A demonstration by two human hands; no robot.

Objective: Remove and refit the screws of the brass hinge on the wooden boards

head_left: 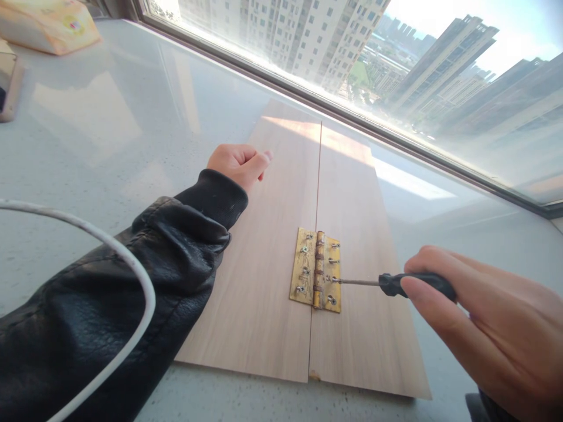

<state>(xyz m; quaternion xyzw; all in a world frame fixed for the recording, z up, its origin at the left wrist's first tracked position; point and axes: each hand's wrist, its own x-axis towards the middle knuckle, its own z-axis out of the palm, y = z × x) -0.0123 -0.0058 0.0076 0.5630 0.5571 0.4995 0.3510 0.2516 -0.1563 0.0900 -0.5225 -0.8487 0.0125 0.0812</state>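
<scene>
One black-handled screwdriver (383, 284) looks light and stiff, best held by the handle (433, 285) my right hand (492, 319) pinches, my left hand (241, 164) curled in a loose fist.

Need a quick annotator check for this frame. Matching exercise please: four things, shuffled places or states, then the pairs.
Things
1. screwdriver
2. hinge
3. cable
4. package

Places or states
A. white, curving in front of a black sleeve
B. at the top left corner of the view
C. brass-coloured, lying across the seam between two boards
D. black-handled, its tip at a screw

Pairs
1-D, 2-C, 3-A, 4-B
</scene>
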